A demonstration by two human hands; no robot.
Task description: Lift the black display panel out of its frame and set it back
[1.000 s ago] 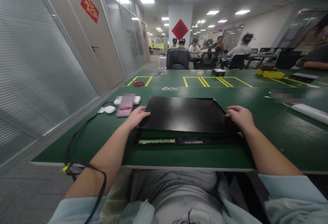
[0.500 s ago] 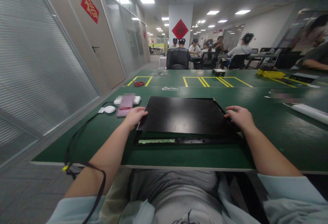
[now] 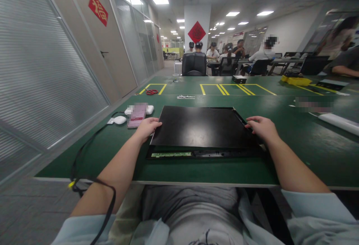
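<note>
A flat black screen panel point(image 3: 196, 125) lies over a shallow black frame point(image 3: 224, 154) on the green table. The panel's left side is slightly raised, and its near edge stops short of the frame's near side. A green circuit board strip point(image 3: 171, 154) shows in that gap. My left hand point(image 3: 148, 128) is closed on the panel's left edge, thumb on top and fingers underneath. At the right side, my right hand point(image 3: 262, 127) has its fingers bent over the frame's right edge, close beside the panel; the lower fingers are partly hidden.
A pink phone point(image 3: 137, 115) and a white device point(image 3: 120, 120) with a black cable lie at left. Red-handled scissors point(image 3: 152, 92) and small white pieces point(image 3: 186, 97) are farther back. A white bar point(image 3: 340, 123) and a yellow tray point(image 3: 296, 80) are at right. Several people sit beyond.
The panel's near left corner has sunk slightly toward the frame, with my left hand still on it. My right hand has barely moved.
</note>
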